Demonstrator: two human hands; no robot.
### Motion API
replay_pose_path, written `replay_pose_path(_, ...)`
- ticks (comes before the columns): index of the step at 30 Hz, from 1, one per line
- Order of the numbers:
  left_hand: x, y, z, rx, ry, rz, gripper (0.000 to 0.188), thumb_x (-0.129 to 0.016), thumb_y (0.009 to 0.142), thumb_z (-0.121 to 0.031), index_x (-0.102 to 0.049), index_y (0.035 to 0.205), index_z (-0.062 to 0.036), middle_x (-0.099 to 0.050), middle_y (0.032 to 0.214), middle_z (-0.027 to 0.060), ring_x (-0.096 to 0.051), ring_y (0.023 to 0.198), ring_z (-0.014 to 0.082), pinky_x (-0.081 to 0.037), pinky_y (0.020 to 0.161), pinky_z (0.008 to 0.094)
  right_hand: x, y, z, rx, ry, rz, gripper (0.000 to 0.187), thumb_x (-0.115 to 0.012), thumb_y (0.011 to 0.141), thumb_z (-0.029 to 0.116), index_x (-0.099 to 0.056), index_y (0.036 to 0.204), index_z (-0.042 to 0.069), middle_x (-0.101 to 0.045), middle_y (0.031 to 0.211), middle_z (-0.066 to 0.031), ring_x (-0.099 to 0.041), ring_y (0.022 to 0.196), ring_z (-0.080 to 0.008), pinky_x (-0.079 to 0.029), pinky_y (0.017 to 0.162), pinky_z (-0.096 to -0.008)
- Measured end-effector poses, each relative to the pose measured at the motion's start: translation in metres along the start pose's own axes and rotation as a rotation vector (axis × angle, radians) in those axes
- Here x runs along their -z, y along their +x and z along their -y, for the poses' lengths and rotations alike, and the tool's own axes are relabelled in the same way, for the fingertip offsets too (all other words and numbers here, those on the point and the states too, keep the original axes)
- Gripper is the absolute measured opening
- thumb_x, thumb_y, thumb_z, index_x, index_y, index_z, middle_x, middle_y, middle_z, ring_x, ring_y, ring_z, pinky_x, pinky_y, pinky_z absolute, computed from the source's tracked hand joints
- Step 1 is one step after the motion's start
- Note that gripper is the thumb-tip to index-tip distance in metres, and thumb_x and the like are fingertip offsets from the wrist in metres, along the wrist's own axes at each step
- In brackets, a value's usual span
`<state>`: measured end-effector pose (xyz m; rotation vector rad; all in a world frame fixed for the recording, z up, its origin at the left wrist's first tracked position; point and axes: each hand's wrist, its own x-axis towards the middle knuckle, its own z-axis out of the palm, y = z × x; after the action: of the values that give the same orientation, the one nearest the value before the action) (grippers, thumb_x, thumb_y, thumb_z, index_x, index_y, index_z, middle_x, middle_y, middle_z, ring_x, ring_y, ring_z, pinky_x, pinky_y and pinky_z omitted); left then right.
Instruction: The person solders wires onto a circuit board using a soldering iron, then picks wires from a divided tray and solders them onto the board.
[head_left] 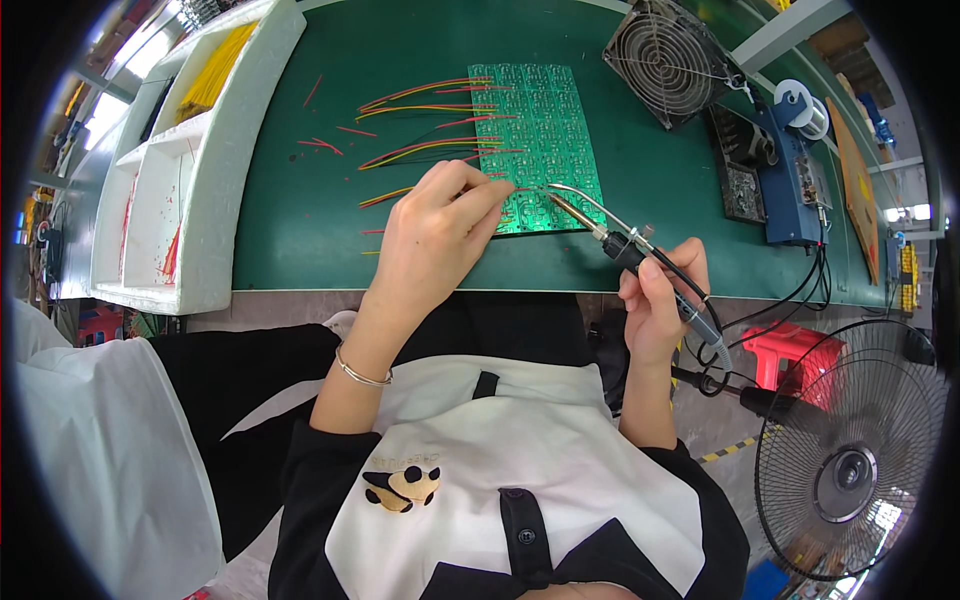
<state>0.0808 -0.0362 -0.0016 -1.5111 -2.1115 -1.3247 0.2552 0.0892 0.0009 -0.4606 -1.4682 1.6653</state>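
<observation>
A green panel of small circuit boards (548,105) lies on the bench, with red, yellow and black wires (425,103) reaching off its left side. My left hand (432,235) is over the panel's lower left part. Its thumb and forefinger pinch a thin red wire (524,188), whose end is at the board. My right hand (662,300) grips a soldering iron (622,250) by its handle, at the panel's lower right. A thin metal feed tube (592,203) runs along the iron. Both tips meet close to the wire's end; the exact contact is too small to tell.
A white foam box (205,297) with compartments of yellow and red wires stands at the left. Loose red wire pieces (322,146) lie beside it. At the far right are a square fan (668,60), a blue soldering unit (792,180) and a solder spool (800,108). Black cables hang near a round fan (848,480).
</observation>
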Motion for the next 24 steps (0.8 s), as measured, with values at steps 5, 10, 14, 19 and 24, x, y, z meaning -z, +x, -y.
replay_pose_path(5,0.001,0.001,-0.001,-0.011,0.010,0.002,0.017,-0.067,0.068,0.003,-0.067,0.084,-0.0029,-0.056,0.075,0.0046,-0.055,0.065,0.0164,-0.046,0.053,0.0274,0.001,0.000,0.000,0.004,0.015,-0.016,0.023,-0.061,0.080,0.007,-0.038,0.074,0.005,-0.049,0.056,-0.0060,-0.045,0.044,-0.0079,-0.035,0.041,-0.0182)
replay_pose_path(10,0.003,0.000,0.001,-0.015,0.005,-0.002,0.016,-0.066,0.069,0.003,-0.067,0.084,-0.0031,-0.056,0.076,0.0048,-0.056,0.065,0.0177,-0.046,0.055,0.0285,-0.003,0.001,-0.001,0.005,0.002,-0.005,0.023,-0.061,0.080,0.007,-0.039,0.075,0.005,-0.049,0.056,-0.0060,-0.045,0.044,-0.0078,-0.034,0.041,-0.0180)
replay_pose_path(14,0.005,-0.001,0.003,0.000,0.032,-0.021,0.015,-0.067,0.069,0.001,-0.066,0.083,-0.0042,-0.056,0.076,0.0053,-0.056,0.065,0.0187,-0.047,0.056,0.0292,-0.004,0.001,-0.002,0.020,0.020,-0.081,0.021,-0.061,0.080,0.008,-0.040,0.077,0.005,-0.049,0.057,-0.0063,-0.045,0.044,-0.0086,-0.034,0.041,-0.0185)
replay_pose_path(19,0.016,0.001,-0.008,0.011,-0.011,0.044,0.023,-0.072,0.068,-0.011,-0.064,0.088,-0.0065,-0.057,0.082,0.0041,-0.057,0.074,0.0197,-0.049,0.060,0.0291,0.002,0.008,0.001,0.085,-0.049,-0.152,0.015,-0.054,0.085,0.010,-0.041,0.077,0.008,-0.049,0.059,-0.0049,-0.042,0.048,-0.0085,-0.032,0.044,-0.0189)
replay_pose_path(24,0.015,-0.002,0.000,-0.013,0.081,0.078,0.035,-0.075,0.065,-0.019,-0.059,0.094,-0.0076,-0.055,0.085,0.0034,-0.056,0.075,0.0198,-0.048,0.060,0.0301,0.001,0.016,0.005,0.096,-0.051,-0.135,0.016,-0.054,0.086,0.011,-0.041,0.076,0.008,-0.046,0.059,-0.0040,-0.041,0.049,-0.0083,-0.030,0.045,-0.0199)
